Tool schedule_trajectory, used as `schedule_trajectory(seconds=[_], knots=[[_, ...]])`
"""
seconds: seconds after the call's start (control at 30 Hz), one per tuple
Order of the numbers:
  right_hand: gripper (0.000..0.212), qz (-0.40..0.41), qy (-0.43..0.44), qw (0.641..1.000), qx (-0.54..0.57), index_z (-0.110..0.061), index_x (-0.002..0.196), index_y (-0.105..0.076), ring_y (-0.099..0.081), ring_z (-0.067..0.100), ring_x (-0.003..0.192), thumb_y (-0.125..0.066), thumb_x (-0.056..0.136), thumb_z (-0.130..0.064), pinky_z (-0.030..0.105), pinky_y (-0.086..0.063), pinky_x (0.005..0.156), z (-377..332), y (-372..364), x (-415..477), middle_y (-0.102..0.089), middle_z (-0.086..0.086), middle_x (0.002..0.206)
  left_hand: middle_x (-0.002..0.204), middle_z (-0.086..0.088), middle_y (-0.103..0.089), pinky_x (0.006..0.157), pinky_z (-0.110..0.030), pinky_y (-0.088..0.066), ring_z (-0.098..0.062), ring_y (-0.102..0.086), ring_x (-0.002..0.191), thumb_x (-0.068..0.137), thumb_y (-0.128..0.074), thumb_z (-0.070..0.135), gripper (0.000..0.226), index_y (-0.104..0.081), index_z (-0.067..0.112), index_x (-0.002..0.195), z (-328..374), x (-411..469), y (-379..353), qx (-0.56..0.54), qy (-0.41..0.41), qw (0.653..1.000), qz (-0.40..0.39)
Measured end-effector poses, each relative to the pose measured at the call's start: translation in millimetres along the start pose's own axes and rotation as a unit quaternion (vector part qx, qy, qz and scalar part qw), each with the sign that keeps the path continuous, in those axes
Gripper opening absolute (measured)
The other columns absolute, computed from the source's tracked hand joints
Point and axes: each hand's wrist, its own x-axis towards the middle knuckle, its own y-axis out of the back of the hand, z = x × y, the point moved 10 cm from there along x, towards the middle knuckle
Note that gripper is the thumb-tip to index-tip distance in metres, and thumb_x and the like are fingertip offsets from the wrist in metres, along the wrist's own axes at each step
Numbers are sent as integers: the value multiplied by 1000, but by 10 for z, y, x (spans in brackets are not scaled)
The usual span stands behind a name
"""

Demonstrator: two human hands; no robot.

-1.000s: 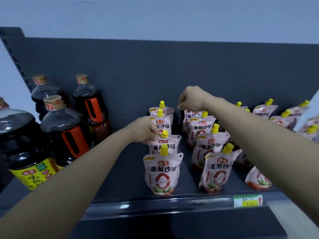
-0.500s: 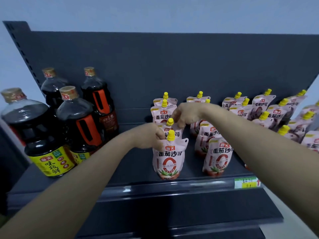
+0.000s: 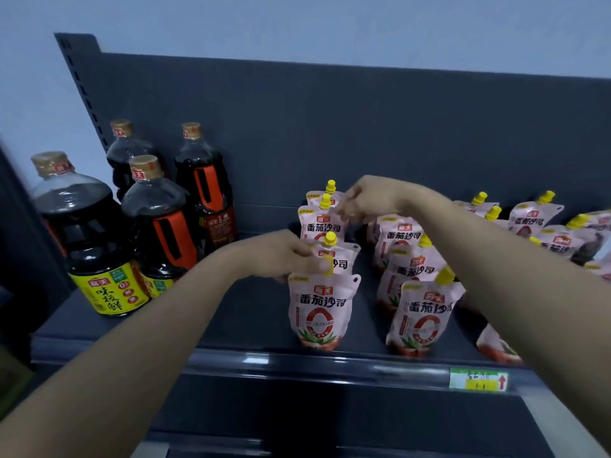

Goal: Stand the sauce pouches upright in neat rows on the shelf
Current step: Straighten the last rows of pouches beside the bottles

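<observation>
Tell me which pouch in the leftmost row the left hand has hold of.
The front pouch, the one closest to the camera. The left hand pinches its top at the yellow spout, while the other pouches of that row stand behind it.

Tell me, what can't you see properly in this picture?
Head view:
- Price tag: print blurred, unreadable.
- Front pouch: cap partly behind left hand.
- Right hand: blurred, grip unclear.
- Bottom-right pouch: right forearm covers its top.
- Far-right pouches: cut off by edge.
</observation>
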Motion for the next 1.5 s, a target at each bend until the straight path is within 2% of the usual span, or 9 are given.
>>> schedule_trajectory(seconds=[0.07,0.17,0.27,0.43,0.57,0.7,0.97,1.17,1.5], knots=[[23,74,4,997,-15,0,103,-72,-60,15,80,-59,88,-12,25,-50,70,27,240,141,-69,3,88,98,3,-72,84,-29,-57,-12,-68,92,87,-56,47,39,-71,16,104,55,10,290,-45,-13,996,80],[25,132,-4,990,-55,-2,109,-70,-62,24,109,-62,88,-13,29,-48,89,52,379,359,-68,12,117,89,-1,-69,78,-29,-56,-14,-64,82,89,-62,26,16,-69,12,94,44,100,732,-37,-17,973,225],[29,143,-16,988,-62,-4,116,-67,-60,29,115,-60,90,-14,33,-49,97,120,401,623,-66,14,122,107,-6,-67,79,-27,-47,-14,-59,90,88,-63,19,19,-66,12,105,-24,349,911,26,6,961,277],[36,96,-25,993,-68,-7,119,-65,-61,27,112,-67,88,-24,35,-50,98,239,238,1030,-66,10,121,132,-9,-57,94,-30,-44,-22,-55,119,86,-66,22,49,-51,8,132,-253,862,961,52,49,962,264],[33,72,-26,996,-50,-11,106,-72,-59,19,90,-70,84,-35,27,-46,78,316,95,1231,-65,4,94,100,-5,-68,71,-23,-46,-13,-58,87,86,-65,14,25,-67,6,110,-331,1115,915,24,29,969,243],[25,83,-29,996,-31,-13,97,-73,-65,23,94,-73,81,-33,31,-53,86,303,84,1356,-70,6,101,76,-2,-64,70,-33,-52,-15,-57,71,87,-61,9,14,-73,4,90,-377,1208,873,-4,13,972,236],[25,92,-23,994,-50,-10,96,-74,-67,28,93,-71,83,-31,35,-55,79,188,67,1397,-69,11,100,77,-2,-64,78,-35,-54,-15,-59,75,89,-60,12,17,-73,4,97,-410,1224,877,-13,6,973,229],[26,87,-40,994,-52,-7,83,-67,-58,25,79,-70,84,-33,31,-47,68,225,62,1357,-61,9,87,71,4,-61,62,-18,-48,-5,-56,63,91,-58,13,18,-73,4,98,-403,1214,886,-24,3,974,227],[37,54,-39,997,-38,0,109,-68,-57,20,82,-63,90,-31,31,-49,75,248,26,1399,-65,13,91,94,-8,-70,80,-29,-54,-16,-64,85,89,-61,7,18,-72,3,103,-395,1254,861,-43,11,978,204]])
